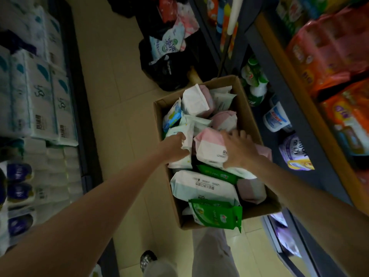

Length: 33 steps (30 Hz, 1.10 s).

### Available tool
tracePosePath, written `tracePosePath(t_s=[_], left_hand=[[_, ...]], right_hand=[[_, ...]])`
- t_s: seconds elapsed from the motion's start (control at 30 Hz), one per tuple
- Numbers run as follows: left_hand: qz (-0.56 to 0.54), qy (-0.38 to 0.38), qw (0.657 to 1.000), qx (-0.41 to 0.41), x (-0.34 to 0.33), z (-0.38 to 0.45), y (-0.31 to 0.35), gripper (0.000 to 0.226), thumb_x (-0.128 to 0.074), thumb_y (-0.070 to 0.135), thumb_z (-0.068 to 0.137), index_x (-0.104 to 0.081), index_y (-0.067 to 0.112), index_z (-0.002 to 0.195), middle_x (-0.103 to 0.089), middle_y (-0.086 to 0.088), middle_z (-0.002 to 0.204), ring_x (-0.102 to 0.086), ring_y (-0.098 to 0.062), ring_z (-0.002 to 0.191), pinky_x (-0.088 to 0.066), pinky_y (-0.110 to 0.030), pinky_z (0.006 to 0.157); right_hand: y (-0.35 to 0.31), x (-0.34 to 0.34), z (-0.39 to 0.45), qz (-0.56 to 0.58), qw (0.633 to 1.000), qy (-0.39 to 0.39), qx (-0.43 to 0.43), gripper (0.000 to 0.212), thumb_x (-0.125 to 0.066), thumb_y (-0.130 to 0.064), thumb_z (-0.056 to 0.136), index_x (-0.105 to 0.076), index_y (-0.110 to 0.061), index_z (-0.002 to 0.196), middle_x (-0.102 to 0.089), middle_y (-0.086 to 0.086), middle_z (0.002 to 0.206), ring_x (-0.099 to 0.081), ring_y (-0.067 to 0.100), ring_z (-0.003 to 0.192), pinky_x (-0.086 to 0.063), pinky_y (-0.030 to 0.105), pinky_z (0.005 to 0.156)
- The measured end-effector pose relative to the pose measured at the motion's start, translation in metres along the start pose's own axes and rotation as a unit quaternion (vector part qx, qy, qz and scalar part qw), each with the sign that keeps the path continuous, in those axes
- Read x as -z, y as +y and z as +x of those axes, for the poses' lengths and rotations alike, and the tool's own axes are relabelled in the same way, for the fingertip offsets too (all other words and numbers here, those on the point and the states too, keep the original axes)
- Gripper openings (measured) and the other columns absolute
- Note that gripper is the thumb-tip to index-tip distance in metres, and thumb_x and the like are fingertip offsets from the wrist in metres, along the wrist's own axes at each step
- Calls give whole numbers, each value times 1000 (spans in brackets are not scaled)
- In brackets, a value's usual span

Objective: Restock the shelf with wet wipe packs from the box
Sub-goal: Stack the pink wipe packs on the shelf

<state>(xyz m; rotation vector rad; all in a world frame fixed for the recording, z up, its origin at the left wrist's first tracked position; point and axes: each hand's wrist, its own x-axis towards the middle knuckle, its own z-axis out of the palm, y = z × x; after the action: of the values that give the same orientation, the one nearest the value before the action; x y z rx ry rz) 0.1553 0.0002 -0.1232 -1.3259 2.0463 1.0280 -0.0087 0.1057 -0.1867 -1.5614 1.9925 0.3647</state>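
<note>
We are looking down a narrow shop aisle at an open cardboard box [245, 108] standing on the tiled floor [111, 116], filled with a jumble of wet wipe packs. Our left hand [176, 145] reaches into the left side of the box, its fingers curled round the edge of a white pack [187, 136] and gripping it. Our right hand [239, 150] lies over a pink and white pack [209, 146] near the middle of the box, fingers spread across its right end and thumb pressing on its near edge; we cannot tell whether it is truly clasped or only held down.

Nearer to us in the box lies a large white pack [201, 186], with a green pack [216, 214] hanging over the near rim. Another green pack [215, 172] peeks out between the white pack and the pink one. More pink and white packs are heaped at the far end.

To the right stands a dark shelf unit [283, 92] with orange bags [329, 52] on its upper level and a white tub [276, 118] and green and white bottles [254, 84] lower down. To the left, white tissue bundles [40, 100] fill another shelf. Beyond the box, a black bag [167, 66] on the floor holds further packs.
</note>
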Motion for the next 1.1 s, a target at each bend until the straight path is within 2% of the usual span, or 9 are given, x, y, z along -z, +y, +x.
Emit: tracePosePath(t_s=[0.2, 0.27, 0.37, 0.5, 0.63, 0.7, 0.83, 0.9, 1.1], left_hand=[[-335, -30, 941, 48, 52, -40, 4, 54, -61, 22, 86, -40, 14, 135, -50, 1, 128, -53, -19, 115, -46, -37, 91], [-475, -54, 878, 12, 82, -67, 4, 49, -61, 26, 85, -46, 14, 130, -57, -2, 126, -58, -19, 112, -47, -35, 95], [-598, -2, 798, -70, 128, -120, 7, 18, -49, 26, 90, -60, 16, 101, -73, 2, 86, -69, -11, 77, -51, -29, 79], [-600, 161, 767, -161, 178, -189, 10, 29, -60, 31, 86, -60, 15, 111, -72, -1, 96, -70, -11, 75, -58, -26, 63], [-623, 284, 701, -199, 223, -266, -38, 52, -73, 31, 72, -58, 12, 119, -72, -6, 97, -68, -21, 86, -57, -33, 63], [-626, 299, 684, -227, 241, -310, -79, 44, -68, 30, 75, -60, 12, 114, -72, -6, 91, -66, -28, 89, -57, -35, 63], [-583, 301, 674, -340, 264, -405, -161, 69, -71, 34, 63, -52, 11, 126, -63, -12, 123, -61, -32, 112, -55, -45, 81], [-554, 296, 681, -376, 270, -456, -196, 74, -81, 31, 55, -54, 14, 122, -65, -11, 120, -63, -28, 108, -56, -41, 79], [-535, 439, 649, -316, 264, -607, -315, 67, -73, 18, 49, -55, 18, 114, -65, -6, 107, -62, -25, 98, -56, -40, 84]], right_hand=[[-10, 114, -38, 224, 972, 65, 38, 86, -82, -40, 57, -34, -17, 124, -42, 6, 117, -44, 27, 110, -43, 38, 88], [-32, 155, -48, 307, 946, 83, 69, 81, -83, -36, 60, -36, -15, 122, -43, 1, 114, -47, 21, 107, -44, 36, 85], [-85, 209, -64, 354, 918, 163, 69, 93, -83, -41, 57, -31, -14, 130, -43, 4, 126, -45, 23, 117, -44, 40, 93], [-177, 274, -105, 216, 910, 349, 62, 101, -79, -53, 54, -28, -11, 131, -40, 12, 131, -39, 33, 122, -37, 42, 98], [-254, 321, -158, 167, 863, 431, 206, 99, -75, -60, 57, -32, -15, 135, -43, 8, 119, -44, 30, 112, -39, 39, 90], [-280, 347, -182, 272, 839, 359, 305, 99, -79, -54, 59, -31, -24, 140, -46, 4, 124, -46, 24, 118, -42, 38, 97], [-353, 372, -230, 400, 826, 117, 380, 105, -81, -38, 59, -24, -26, 145, -46, -5, 137, -47, 15, 125, -44, 37, 101], [-408, 364, -249, 418, 791, 113, 432, 99, -84, -31, 58, -30, -26, 140, -50, -7, 131, -50, 14, 121, -46, 39, 99], [-555, 346, -313, 184, 719, 476, 471, 98, -80, -48, 59, -26, -27, 139, -37, 2, 129, -35, 23, 120, -34, 39, 91]])
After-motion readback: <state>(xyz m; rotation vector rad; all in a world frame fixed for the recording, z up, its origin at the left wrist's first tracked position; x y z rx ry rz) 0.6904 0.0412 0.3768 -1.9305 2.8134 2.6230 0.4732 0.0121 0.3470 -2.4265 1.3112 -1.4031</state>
